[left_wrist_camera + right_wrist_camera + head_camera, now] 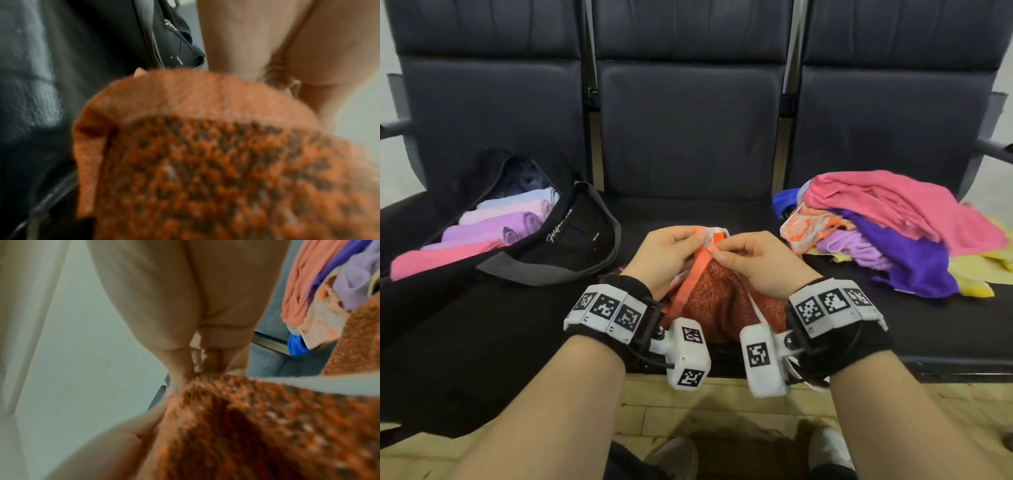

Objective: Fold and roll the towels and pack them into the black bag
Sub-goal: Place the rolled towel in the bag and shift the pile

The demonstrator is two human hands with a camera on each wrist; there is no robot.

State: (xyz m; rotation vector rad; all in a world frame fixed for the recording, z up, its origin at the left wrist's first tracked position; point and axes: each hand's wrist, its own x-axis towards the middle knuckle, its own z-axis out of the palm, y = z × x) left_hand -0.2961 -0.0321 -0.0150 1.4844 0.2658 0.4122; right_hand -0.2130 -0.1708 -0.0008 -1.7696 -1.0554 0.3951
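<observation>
An orange towel [717, 301] with a plain orange border hangs between my two hands over the middle seat. My left hand [671, 253] pinches its top edge, and my right hand [753, 260] pinches the same edge close beside it. The towel's speckled weave [205, 170] fills the left wrist view and shows again as the orange towel [257, 426] in the right wrist view. The black bag [571, 246] lies open on the left seat, holding several rolled towels [493, 233] in pink, purple and pale blue.
A loose pile of towels [893, 233] in pink, purple, lilac, yellow and orange lies on the right seat. Dark padded seat backs [688, 120] stand behind. A pale wooden floor [722, 411] and my shoes show below the seat edge.
</observation>
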